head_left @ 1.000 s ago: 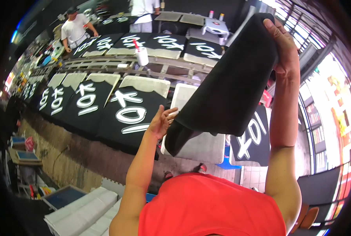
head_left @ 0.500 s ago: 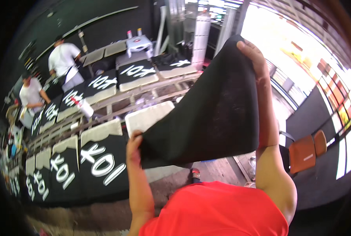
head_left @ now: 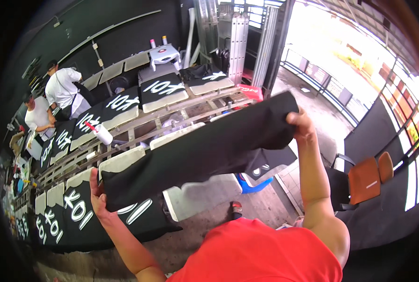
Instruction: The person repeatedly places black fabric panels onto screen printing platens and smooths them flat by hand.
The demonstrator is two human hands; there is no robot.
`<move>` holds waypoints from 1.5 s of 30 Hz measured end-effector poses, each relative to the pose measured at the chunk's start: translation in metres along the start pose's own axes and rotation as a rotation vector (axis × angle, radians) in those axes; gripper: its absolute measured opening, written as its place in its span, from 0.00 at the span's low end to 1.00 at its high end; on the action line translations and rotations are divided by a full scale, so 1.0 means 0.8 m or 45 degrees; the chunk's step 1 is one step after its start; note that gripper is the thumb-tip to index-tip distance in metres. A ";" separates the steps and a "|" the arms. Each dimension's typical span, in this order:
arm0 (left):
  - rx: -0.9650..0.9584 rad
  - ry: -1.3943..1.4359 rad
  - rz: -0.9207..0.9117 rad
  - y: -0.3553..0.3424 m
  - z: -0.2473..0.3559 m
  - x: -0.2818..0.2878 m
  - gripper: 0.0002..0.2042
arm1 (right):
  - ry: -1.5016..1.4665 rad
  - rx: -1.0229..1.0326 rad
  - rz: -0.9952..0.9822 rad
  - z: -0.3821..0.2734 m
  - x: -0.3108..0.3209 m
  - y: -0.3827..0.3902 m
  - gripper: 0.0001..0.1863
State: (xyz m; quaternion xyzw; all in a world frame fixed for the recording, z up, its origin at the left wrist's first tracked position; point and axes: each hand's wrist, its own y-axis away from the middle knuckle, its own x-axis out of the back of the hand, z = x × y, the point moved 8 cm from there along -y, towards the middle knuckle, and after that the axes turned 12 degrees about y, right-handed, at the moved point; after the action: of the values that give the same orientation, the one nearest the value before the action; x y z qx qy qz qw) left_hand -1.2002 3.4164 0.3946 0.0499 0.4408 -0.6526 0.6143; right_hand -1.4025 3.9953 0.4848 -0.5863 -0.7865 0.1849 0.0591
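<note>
A plain black cloth (head_left: 200, 150) is stretched in the air between my hands, slanting up from left to right. My left hand (head_left: 99, 196) pinches its lower left corner, with one finger pointing up. At the other end, my right hand (head_left: 303, 124) grips the cloth's right edge, higher up. Beneath it lies a pale, bare board (head_left: 204, 195). Left of that board, black cloths (head_left: 80, 214) with white lettering lie on similar boards. The held cloth hides part of the row and some of the nearest lettering.
Metal rails (head_left: 172, 113) run between two rows of boards. A white container (head_left: 103, 135) with a red handle stands on them. Two co-workers (head_left: 66, 91) are at the far left. To the right is a brown chair (head_left: 362, 183); a blue stool (head_left: 256, 184) shows under a board end.
My left hand has moved left and down, and my right hand has come lower. The cloth has gone from a hanging triangle to a long stretched band, uncovering the pale board.
</note>
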 end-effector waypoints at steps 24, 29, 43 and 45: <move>-0.200 -0.954 0.248 -0.019 0.127 -0.020 0.33 | -0.077 -0.363 -0.199 0.034 -0.133 0.003 0.29; -0.154 -0.678 0.180 -0.016 0.184 0.026 0.22 | 0.092 -0.209 -0.175 0.020 -0.072 -0.010 0.17; -0.038 -1.069 0.317 -0.203 0.147 -0.026 0.17 | 0.222 -0.021 -0.335 0.019 -0.077 -0.231 0.17; 0.080 -0.868 0.402 -0.227 0.121 0.014 0.16 | 0.195 -0.003 -0.287 0.044 -0.081 -0.258 0.17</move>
State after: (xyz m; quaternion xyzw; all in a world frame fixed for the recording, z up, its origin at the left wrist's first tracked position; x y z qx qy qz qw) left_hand -1.3099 3.3204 0.5399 -0.0842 0.1776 -0.5423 0.8169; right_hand -1.5798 3.8762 0.5346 -0.5068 -0.8407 0.1310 0.1386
